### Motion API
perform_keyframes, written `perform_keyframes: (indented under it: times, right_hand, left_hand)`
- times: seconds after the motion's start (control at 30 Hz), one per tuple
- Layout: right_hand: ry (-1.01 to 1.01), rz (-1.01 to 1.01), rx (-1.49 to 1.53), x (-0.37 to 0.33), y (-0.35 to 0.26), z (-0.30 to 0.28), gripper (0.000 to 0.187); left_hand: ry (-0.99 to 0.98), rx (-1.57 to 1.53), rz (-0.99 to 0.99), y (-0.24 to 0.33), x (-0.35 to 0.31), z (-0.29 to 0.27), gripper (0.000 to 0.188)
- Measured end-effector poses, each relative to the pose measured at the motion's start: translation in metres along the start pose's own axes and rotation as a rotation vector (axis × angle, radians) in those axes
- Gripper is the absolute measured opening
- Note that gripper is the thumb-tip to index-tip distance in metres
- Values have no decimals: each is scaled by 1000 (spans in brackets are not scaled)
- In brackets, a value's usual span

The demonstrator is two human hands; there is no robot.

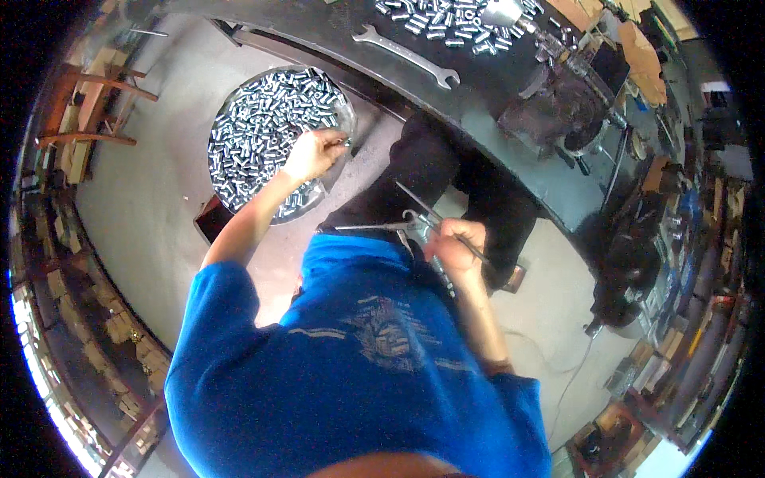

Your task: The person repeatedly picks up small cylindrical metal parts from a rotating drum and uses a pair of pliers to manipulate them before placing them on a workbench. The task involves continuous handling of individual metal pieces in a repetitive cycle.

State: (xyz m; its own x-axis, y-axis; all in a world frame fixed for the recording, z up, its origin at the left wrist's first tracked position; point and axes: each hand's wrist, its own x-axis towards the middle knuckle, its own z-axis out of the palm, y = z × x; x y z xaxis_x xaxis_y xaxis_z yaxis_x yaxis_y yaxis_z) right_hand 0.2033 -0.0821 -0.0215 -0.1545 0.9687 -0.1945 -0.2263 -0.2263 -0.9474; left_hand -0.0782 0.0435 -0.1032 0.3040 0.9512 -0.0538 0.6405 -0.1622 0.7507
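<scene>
My left hand (312, 156) reaches over the right side of a round container (347, 119) heaped with short shiny metal sleeves (267, 127). Its fingers are pinched around a small metal piece (347, 142) at their tips, too small to make out fully. In front of my lap, my right hand (457, 244) is closed around a thin dark rod (417, 197), which slants from upper left to lower right through the fist. Beside that fist lie a silvery hooked metal part (416, 226) and a thin light rod (362, 229); whether the hand touches them I cannot tell.
A dark workbench (319, 24) runs across the top, bearing an open-end wrench (406, 56), a pile of metal sleeves (454, 22) and a clamp-like machine (574, 103). A wooden chair (92, 111) stands far left. Shelves with boxes (96, 319) line the left edge.
</scene>
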Motion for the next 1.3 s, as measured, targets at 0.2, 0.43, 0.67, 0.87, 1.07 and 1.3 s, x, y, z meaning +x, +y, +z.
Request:
perform_keyframes:
  times: [0.2,0.43,0.67,0.87,1.07,1.3]
  right_hand:
    - [-102,-147,-274,6,-8,5,22]
    - [-113,-258,-342,10,-17,6,30]
    - [-187,-315,-344,13,-11,5,44]
    - [-211,-562,-615,15,-18,6,45]
    - [-153,-514,-491,16,-3,7,54]
    - [-115,-325,-188,14,14,7,56]
  left_hand:
    - [-303,-766,50,97,-38,-2,19]
    - [-376,-881,-1,118,-42,3,22]
    - [-432,-890,40,127,-39,3,20]
    - [-482,-754,-75,137,-40,-1,16]
    - [-498,-816,-131,141,-40,5,21]
    - [-480,-926,-123,141,-38,16,20]
